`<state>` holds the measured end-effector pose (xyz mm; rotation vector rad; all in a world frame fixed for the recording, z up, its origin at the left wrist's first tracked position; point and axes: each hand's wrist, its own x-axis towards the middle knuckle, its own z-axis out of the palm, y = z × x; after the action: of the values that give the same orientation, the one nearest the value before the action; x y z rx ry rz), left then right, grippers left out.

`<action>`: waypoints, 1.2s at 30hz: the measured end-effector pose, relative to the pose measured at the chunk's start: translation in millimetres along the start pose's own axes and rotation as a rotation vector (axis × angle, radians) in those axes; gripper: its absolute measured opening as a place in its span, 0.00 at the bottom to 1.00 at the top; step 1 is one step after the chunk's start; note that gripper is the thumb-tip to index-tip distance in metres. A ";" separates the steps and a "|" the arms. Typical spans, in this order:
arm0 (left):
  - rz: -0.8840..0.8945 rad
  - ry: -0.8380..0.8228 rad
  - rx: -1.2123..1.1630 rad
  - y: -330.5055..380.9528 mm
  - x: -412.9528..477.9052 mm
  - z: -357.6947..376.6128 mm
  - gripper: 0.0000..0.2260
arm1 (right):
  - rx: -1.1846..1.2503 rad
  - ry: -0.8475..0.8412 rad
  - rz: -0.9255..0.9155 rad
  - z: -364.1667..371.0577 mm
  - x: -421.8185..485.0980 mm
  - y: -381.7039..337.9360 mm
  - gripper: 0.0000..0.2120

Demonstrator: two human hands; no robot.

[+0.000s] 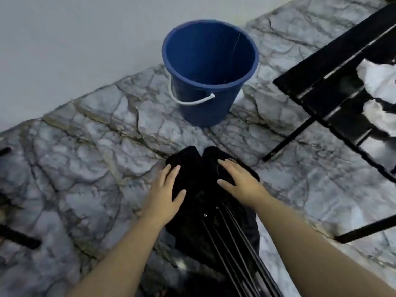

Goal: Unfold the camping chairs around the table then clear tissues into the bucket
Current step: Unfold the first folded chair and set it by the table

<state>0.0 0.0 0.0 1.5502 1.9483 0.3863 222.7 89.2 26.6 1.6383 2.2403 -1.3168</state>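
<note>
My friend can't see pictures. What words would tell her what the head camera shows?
A person's left hand and right hand rest on a folded black camping chair on a stone floor. Beyond it stands a blue bucket, and white tissues lie on a black table at the right.

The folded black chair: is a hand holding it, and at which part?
Nothing is gripped. The left hand and the right hand lie with straight fingers on the fabric at the top of the folded chair, one on each side.
</note>
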 end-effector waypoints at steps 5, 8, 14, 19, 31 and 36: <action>-0.009 -0.015 0.135 -55.0 35.7 69.0 0.32 | -0.242 -0.019 -0.117 54.4 63.4 43.2 0.28; -0.004 -0.028 0.098 -75.9 56.1 95.8 0.32 | -0.302 -0.006 -0.161 75.7 99.8 56.0 0.28; 0.047 -0.027 0.222 -95.2 83.1 121.9 0.39 | -0.301 0.006 -0.245 98.4 146.2 64.1 0.28; 0.001 0.064 0.086 -94.1 96.9 123.8 0.44 | -0.230 0.013 -0.307 101.3 158.6 59.1 0.26; 0.007 0.159 -0.125 -96.5 102.0 122.2 0.30 | -0.278 0.000 -0.401 102.6 178.6 43.1 0.24; -0.125 0.177 -0.273 -81.2 106.4 119.2 0.25 | -0.219 0.041 -0.414 109.3 185.2 40.7 0.25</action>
<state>-2.2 62.1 -168.1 1.2497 2.0149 0.7250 131.6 157.8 -160.2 1.1831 2.7373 -1.0565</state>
